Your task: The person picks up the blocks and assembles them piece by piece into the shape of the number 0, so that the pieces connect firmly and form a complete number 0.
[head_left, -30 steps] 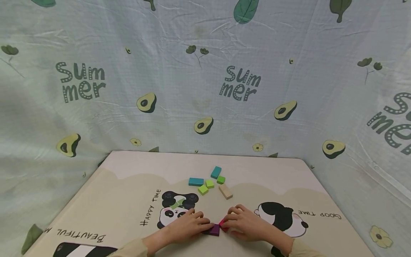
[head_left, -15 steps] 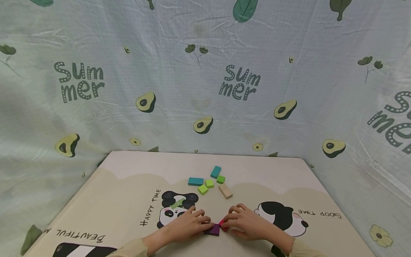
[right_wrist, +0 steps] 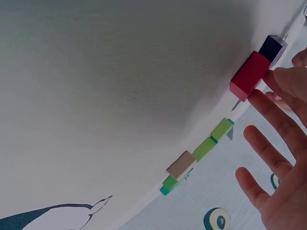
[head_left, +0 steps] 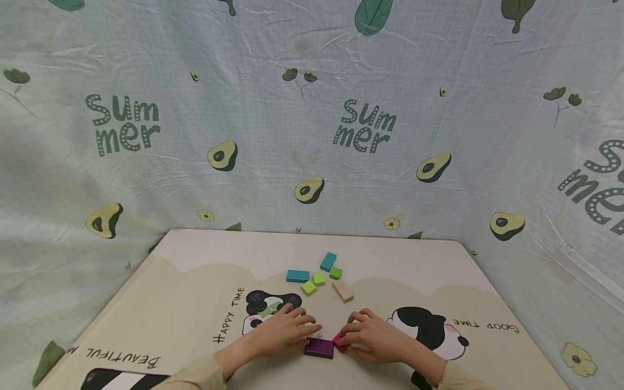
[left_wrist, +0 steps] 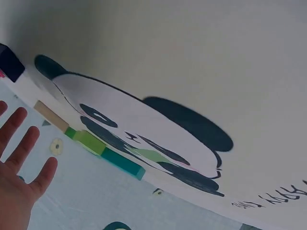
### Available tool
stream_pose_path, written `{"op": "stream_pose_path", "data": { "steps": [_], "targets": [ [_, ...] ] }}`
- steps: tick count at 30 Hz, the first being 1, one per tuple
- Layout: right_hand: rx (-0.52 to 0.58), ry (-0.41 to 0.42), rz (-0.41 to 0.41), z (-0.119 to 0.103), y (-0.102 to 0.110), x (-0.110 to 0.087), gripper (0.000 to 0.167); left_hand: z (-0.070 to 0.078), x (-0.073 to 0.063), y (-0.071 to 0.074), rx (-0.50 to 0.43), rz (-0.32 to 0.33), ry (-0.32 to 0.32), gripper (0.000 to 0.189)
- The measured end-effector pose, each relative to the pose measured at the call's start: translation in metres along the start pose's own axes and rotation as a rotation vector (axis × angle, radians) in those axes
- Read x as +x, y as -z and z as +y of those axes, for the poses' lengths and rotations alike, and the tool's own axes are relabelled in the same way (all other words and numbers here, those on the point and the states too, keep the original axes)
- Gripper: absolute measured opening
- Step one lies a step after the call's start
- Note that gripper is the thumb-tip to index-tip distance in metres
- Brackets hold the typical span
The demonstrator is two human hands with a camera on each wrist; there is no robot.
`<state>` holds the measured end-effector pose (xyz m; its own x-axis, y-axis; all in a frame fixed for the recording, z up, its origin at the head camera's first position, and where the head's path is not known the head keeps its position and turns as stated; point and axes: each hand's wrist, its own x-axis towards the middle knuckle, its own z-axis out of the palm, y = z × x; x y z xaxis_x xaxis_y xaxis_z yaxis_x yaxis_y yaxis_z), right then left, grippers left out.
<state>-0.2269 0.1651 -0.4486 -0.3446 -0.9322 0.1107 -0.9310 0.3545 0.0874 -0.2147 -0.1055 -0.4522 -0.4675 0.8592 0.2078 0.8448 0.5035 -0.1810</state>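
A purple rectangular block (head_left: 319, 348) lies flat near the front of the table, its right end close against a red block (right_wrist: 250, 75). My left hand (head_left: 285, 331) is just behind and left of the purple block; in the left wrist view its fingers spread with nothing between them. In the right wrist view, fingertips of my right hand (right_wrist: 283, 129) touch the upper edge of the red block, the other fingers loosely extended. The purple block (left_wrist: 10, 63) shows apart from the left fingers in the left wrist view. My right hand covers part of the red block in the head view.
Farther back lie two blue blocks (head_left: 298, 275), several small green blocks (head_left: 308, 287) and a tan block (head_left: 343, 290). The table (head_left: 195, 303) bears panda and dog prints. A patterned cloth (head_left: 263, 206) hangs behind its back edge.
My left fingers have lifted off the purple block and drawn back to the left, uncovering its left end. The right hand stays at the red block.
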Motion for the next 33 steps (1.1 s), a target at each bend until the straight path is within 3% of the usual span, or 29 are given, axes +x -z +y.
{"op": "stream_pose_path", "data": {
  "steps": [6, 11, 27, 33],
  "targets": [
    [0.03, -0.008, -0.01, 0.001, -0.001, 0.001, 0.026, -0.019, -0.003, -0.003, 0.017, 0.006, 0.074, 0.036],
    [0.038, -0.013, -0.013, 0.002, -0.001, 0.001, 0.026, -0.03, 0.0, -0.007, 0.051, 0.032, 0.091, 0.036],
    [0.056, -0.028, -0.023, 0.002, 0.0, 0.003, 0.025, -0.055, 0.021, -0.019, 0.046, 0.075, 0.165, 0.033],
    [0.055, -0.02, -0.022, 0.002, 0.001, 0.003, 0.024, -0.062, 0.027, -0.023, 0.095, 0.049, 0.197, 0.041]
  ]
}}
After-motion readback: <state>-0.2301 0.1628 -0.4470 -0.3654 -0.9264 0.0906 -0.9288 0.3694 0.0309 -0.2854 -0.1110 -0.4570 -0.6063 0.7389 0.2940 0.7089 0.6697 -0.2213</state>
